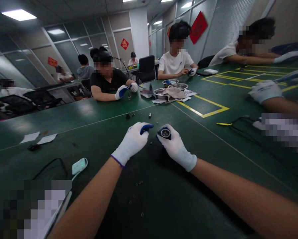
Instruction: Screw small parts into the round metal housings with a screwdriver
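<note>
Both my hands wear white gloves with blue fingertips and hover over the green table (94, 132). My right hand (175, 146) is closed around a small round black part with a shiny metal centre (165, 133), held face up. My left hand (134, 141) is just left of it, fingers curled and fingertips pinched together; whether anything is between them is too small to see. Several tiny dark and metal pieces (138, 115) lie on the table beyond my hands, and small rings (139, 183) lie between my forearms.
Other gloved people work across the table and at the right (264, 90). Metal bowls (161, 92) and a cloth sit at the far side. Paper slips (38, 137) lie at the left, a small white device with cable (79, 166) near my left arm. Yellow tape (208, 108) marks the table.
</note>
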A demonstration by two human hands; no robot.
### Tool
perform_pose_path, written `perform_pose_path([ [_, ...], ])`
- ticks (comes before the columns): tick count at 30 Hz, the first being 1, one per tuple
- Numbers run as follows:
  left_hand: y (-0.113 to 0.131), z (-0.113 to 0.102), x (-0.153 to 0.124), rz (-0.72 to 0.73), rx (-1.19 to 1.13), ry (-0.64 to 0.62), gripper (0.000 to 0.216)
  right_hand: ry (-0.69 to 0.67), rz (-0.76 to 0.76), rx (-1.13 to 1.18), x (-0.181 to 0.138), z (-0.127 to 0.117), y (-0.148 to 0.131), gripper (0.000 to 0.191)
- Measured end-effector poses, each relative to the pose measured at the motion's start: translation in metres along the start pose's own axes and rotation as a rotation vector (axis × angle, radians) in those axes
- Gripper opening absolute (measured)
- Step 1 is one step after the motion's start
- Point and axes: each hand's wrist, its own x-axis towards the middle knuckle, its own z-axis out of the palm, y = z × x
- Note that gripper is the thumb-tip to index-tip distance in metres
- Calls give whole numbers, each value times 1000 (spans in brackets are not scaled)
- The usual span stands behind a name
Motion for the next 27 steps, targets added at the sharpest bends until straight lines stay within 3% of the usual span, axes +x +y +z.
perform_pose_path([
  [8, -34, 15, 0, -155, 286, -153, 24, -46, 2, -21, 1, -1, -2, 15],
  [17, -38, 14, -1, -56, 255, -213, 25, -35, 23, -13, 2, -2, -2, 17],
  [27, -36, 5, -1, -204, 294, -229, 24, -152, -66, -14, 0, -3, -6, 15],
])
